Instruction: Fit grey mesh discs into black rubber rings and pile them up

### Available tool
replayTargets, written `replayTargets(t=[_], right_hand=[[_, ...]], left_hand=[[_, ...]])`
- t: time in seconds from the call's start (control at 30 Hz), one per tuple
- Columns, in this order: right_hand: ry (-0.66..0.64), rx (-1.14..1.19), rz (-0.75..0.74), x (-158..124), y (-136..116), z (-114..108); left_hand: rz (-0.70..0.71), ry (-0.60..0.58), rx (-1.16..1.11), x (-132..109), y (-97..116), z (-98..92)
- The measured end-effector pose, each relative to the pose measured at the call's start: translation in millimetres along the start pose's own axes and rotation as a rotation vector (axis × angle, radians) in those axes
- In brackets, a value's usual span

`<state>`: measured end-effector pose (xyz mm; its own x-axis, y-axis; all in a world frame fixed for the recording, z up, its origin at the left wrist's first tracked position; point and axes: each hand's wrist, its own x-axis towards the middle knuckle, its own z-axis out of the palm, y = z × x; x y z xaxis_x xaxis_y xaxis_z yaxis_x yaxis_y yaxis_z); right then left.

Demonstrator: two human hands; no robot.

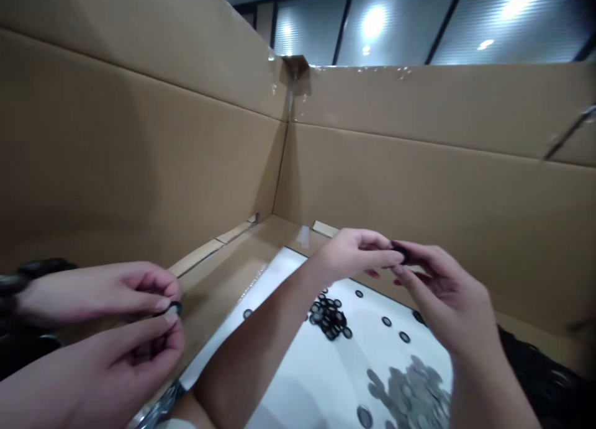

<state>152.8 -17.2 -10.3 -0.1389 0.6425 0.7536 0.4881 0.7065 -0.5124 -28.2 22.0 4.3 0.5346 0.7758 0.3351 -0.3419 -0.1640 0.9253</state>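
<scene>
Over the white sheet [261, 292], left hand [356, 252] and right hand [440, 292] were together, fingertips clamped on a black ring [399, 252]. Ring sat between the two grips, partly hidden by the fingers, edge showing at the top. Loose pile of similar rings [328, 317] lay on the sheet at 8 o'clock from the grip, a few strays [386, 321] nearer at 6. Heap of grey discs [412, 395] at 6 o'clock, further off, just beside the right forearm [488, 385]. Cardboard box wall [419, 212] at 12 o'clock. At 9 o'clock, well apart, a co-worker's hands [93, 317] pinched a second ring [174, 307] at the fingertips.
</scene>
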Motion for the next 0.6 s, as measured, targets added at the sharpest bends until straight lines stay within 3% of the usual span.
replayTargets(t=[0.33, 0.5, 0.6], right_hand=[[0.133, 0.344, 0.294, 2.8, -3.8, -0.2], [0.105, 0.179, 0.326, 1.9, -9.1, -1.9], [0.099, 0.061, 0.309, 0.9, -9.6, -1.5]], left_hand=[[0.066, 0.065, 0.056, -2.3, 6.7, -2.0], [0.130, 0.196, 0.218, 1.1, 0.7, -1.3], [0.157, 0.211, 0.248, 2.2, -2.1, -1.9]])
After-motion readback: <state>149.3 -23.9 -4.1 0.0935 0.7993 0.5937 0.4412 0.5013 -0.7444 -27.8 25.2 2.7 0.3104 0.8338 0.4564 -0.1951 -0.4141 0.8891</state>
